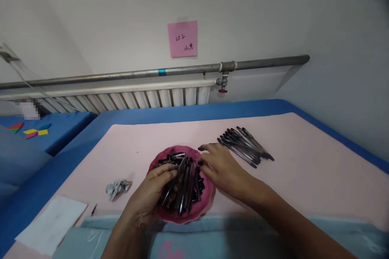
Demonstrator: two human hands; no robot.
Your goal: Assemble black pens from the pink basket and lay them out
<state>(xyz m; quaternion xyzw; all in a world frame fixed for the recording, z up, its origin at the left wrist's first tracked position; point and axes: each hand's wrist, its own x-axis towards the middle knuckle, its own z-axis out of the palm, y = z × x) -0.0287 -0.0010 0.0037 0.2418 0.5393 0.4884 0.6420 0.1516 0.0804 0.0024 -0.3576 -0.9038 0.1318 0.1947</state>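
Note:
A pink bowl [209, 194] with a scalloped rim holds many dark pen parts, with long clear-barrelled pens [184, 188] lying on top. My left hand [153, 188] reaches over the bowl's left side, its thumb and fingers pinched on a slanting pen [174, 182]. At the right rim is my right hand [220, 166], fingers apart and bent over the edge, close to the pens; I see nothing held in it. Beyond that hand, a loose pile of black-capped pens [244, 145] lies on the pink table cover, mostly pointing the same way.
The pink cover [304, 162] lies on a blue table [194, 111]. Crumpled paper [118, 189], a white sheet [51, 224] and a small dark piece [94, 209] are at the left. A radiator [152, 98] and pipe run behind. Coloured shapes [36, 132] lie on another blue table.

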